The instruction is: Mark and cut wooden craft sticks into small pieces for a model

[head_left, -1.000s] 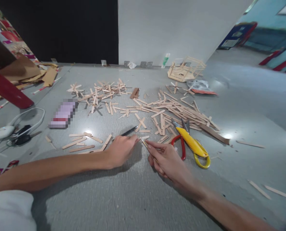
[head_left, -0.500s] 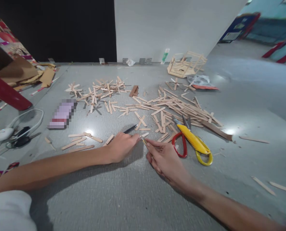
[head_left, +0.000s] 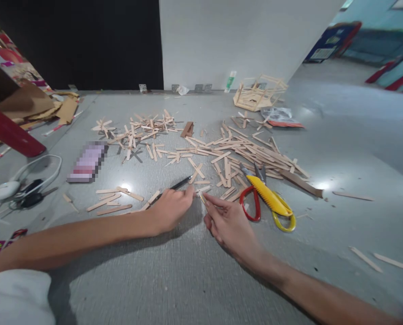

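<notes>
on the grey surface [head_left: 167, 284], little had shifted: the right hand [head_left: 231, 225] stayed pinched on a slender tool [head_left: 202, 197], near a pale stick [head_left: 205, 188] beside the left hand [head_left: 171, 206], whose grip was unclear, close work continuing.

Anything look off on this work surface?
Only minor things. The brown strip at the right side of the stick pile seems curled at its right end, while the sticks near it look straight. A few loose sticks lie far right, apart from the pile, so they look stray. No clear damage.
</notes>
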The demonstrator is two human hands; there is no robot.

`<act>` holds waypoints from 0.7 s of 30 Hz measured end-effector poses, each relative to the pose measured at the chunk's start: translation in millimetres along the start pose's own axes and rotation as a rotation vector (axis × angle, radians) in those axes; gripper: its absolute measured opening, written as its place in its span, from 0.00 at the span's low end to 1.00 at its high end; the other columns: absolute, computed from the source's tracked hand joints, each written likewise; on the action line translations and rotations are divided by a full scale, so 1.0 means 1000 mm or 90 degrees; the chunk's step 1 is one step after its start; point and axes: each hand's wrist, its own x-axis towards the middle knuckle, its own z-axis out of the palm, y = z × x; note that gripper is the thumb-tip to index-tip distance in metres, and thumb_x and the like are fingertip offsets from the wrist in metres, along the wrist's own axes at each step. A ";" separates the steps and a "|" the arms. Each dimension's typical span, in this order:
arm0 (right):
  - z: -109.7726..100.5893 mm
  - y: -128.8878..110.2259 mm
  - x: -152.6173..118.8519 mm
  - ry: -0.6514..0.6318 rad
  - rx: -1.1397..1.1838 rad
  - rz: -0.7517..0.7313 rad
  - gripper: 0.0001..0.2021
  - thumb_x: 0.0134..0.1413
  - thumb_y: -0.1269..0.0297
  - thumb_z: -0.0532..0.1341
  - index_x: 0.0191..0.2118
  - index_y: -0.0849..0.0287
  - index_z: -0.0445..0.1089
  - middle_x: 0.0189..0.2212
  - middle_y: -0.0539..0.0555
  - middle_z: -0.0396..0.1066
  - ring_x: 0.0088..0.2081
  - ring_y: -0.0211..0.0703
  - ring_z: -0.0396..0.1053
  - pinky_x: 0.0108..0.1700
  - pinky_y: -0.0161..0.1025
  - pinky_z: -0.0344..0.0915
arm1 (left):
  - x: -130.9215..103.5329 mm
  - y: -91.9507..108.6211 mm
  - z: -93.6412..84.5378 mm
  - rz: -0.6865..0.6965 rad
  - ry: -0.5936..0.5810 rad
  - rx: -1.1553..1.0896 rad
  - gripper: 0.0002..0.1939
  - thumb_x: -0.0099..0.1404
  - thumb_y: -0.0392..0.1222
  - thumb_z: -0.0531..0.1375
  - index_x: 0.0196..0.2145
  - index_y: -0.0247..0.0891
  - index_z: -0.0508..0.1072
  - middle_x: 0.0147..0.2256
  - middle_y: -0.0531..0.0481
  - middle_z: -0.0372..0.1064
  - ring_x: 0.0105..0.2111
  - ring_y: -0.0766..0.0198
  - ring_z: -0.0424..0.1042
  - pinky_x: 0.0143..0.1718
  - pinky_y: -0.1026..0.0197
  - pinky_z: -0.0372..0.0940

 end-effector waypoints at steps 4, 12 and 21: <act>-0.005 0.001 0.000 0.000 -0.072 -0.048 0.32 0.58 0.49 0.63 0.61 0.68 0.75 0.14 0.42 0.64 0.12 0.31 0.53 0.15 0.31 0.46 | 0.001 -0.002 -0.005 -0.001 0.010 0.002 0.13 0.76 0.32 0.49 0.54 0.31 0.68 0.30 0.44 0.77 0.30 0.51 0.80 0.30 0.58 0.67; -0.008 -0.005 -0.002 -0.060 -0.055 -0.028 0.31 0.57 0.50 0.63 0.61 0.65 0.69 0.17 0.43 0.70 0.12 0.32 0.54 0.14 0.31 0.52 | -0.003 -0.012 -0.004 0.029 0.068 -0.019 0.15 0.79 0.39 0.46 0.44 0.37 0.71 0.29 0.47 0.74 0.27 0.55 0.76 0.26 0.60 0.63; -0.005 -0.006 -0.004 -0.089 -0.025 -0.019 0.26 0.57 0.44 0.61 0.49 0.63 0.76 0.16 0.40 0.63 0.10 0.30 0.51 0.11 0.30 0.48 | 0.002 -0.019 0.012 -0.011 0.155 -0.074 0.18 0.80 0.40 0.45 0.43 0.37 0.74 0.27 0.50 0.72 0.23 0.62 0.70 0.26 0.64 0.62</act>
